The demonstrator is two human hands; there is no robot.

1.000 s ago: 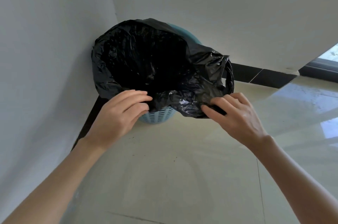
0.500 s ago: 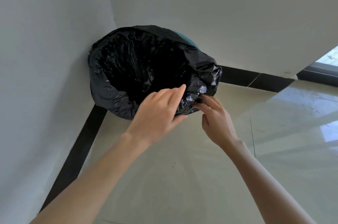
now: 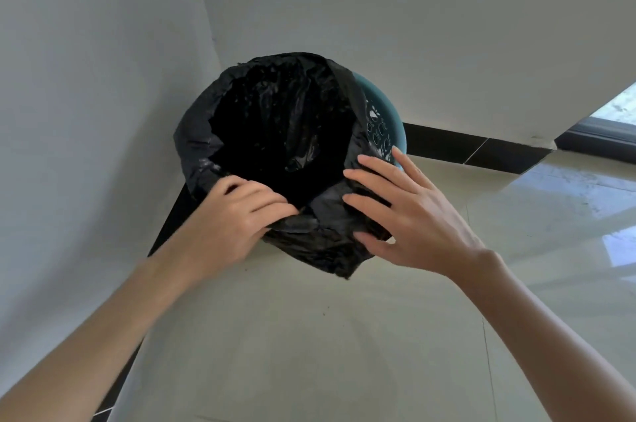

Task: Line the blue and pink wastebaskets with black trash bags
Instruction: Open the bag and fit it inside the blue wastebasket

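Our left hand [image 3: 237, 215] pinches the black bag [image 3: 309, 232] at the near rim; our right hand [image 3: 409, 215] lies flat on it. The blue basket's [image 3: 390, 111] bare rim sits far-right, nearer our right hand.

Corner of two white walls [image 3: 395, 8] with black skirting [image 3: 481, 149], glossy cream tiled floor [image 3: 344, 335], window [image 3: 616, 108] at right.

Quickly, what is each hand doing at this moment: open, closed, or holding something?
Left hand: closed, its grip bunching the black trash bag at the near rim.
Right hand: open, straight fingers spread flat against the bag's near right side.
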